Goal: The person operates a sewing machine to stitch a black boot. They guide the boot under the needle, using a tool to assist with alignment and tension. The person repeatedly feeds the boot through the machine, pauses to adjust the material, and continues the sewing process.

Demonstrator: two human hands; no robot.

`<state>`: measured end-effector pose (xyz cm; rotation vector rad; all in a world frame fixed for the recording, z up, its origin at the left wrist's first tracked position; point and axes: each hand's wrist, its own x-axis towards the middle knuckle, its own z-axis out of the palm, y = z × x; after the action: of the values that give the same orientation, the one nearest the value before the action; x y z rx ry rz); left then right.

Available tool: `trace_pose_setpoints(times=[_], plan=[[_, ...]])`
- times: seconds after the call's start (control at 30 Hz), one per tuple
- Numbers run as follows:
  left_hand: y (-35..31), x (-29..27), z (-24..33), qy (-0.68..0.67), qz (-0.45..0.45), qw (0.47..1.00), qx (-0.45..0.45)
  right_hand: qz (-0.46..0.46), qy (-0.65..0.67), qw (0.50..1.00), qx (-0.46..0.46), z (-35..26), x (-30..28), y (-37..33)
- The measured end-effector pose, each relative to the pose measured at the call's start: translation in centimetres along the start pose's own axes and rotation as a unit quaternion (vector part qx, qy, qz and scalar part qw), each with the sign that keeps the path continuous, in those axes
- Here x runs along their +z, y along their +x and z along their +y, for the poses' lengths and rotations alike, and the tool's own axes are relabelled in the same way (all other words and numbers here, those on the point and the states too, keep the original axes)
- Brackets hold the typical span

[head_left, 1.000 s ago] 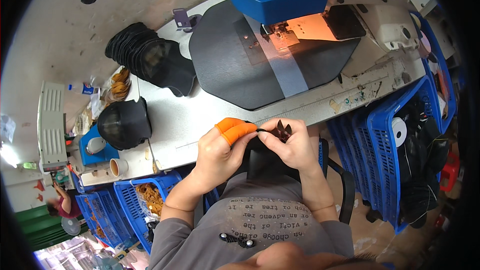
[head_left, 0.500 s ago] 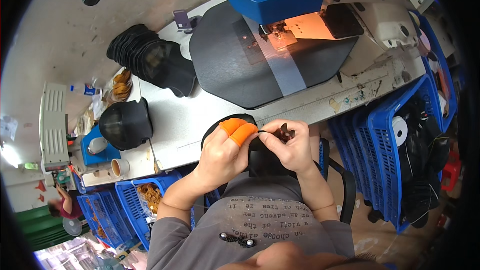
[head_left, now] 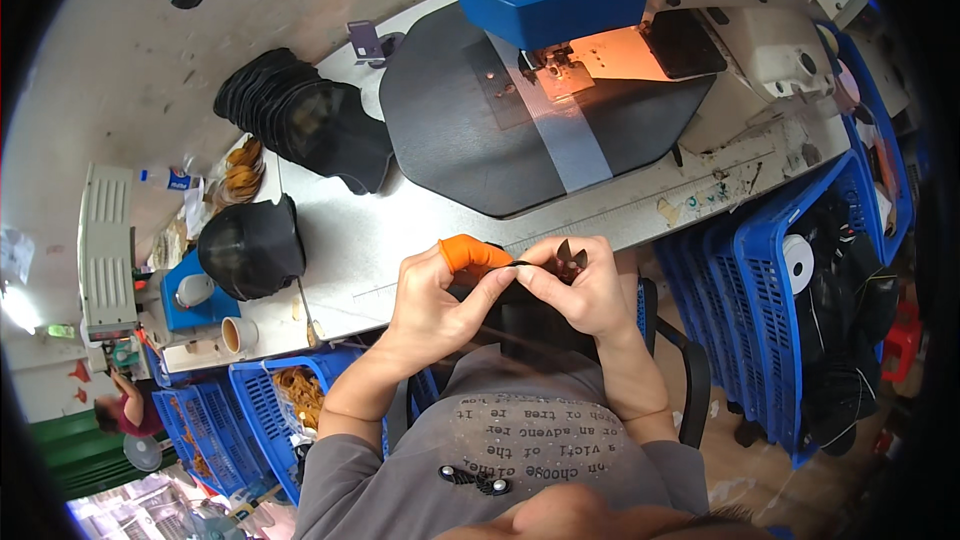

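My left hand (head_left: 430,305) wears orange finger covers (head_left: 470,252) and pinches the edge of a black piece (head_left: 516,264) between thumb and fingers. Close against it, my right hand (head_left: 590,300) pinches that same edge with thumb and forefinger. Tucked in the right palm is a pair of thread snips (head_left: 570,262), its dark blades sticking up apart. Most of the black piece is hidden behind my hands. Both hands are just off the near edge of the white table (head_left: 400,255).
Beyond my hands stands a blue sewing machine (head_left: 550,0), its lamp lit, over a dark octagonal board (head_left: 440,110). Left lie a stack of black moulded pieces (head_left: 300,110) and another black shell (head_left: 255,250). Blue crates (head_left: 765,280) stand right; a person (head_left: 130,410) is far left.
My left hand has turned: its orange-covered fingers now curl behind the black piece and its thumb lies along the edge. The snips' blades point more upward in my right hand.
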<state>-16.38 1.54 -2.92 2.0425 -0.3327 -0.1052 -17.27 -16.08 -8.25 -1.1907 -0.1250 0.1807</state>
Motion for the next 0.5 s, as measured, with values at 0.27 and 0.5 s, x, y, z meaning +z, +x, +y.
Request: trace_pose_setpoints(times=[0.27, 0.5], plan=[[0.7, -1.5, 1.0, -0.018, -0.141, 0.987, -0.070, -0.023, -0.005, 1.000, 0.013, -0.2, -0.4, 0.3], [-0.5, -3.3, -1.0, -0.007, -0.252, 0.959, -0.128, -0.087, -0.072, 0.993, 0.039, -1.6, 0.3, 1.9]])
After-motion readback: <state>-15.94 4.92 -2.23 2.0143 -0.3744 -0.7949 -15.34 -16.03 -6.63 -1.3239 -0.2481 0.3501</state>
